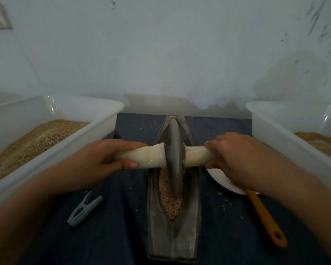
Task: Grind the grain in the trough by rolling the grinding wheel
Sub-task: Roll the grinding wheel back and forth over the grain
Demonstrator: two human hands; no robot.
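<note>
Two bins (52, 111) (275, 119), blue cloth (113, 226), pale wall (170, 54)

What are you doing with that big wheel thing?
A person is grinding grain. The left hand and right hand each hold one end of the white-wrapped handle that runs through a grey wheel. The wheel stands upright in a long metal trough, with grain lying in the groove on the near side. A tub of grain sits on each side, and a clothes peg lies on the dark cloth.
</note>
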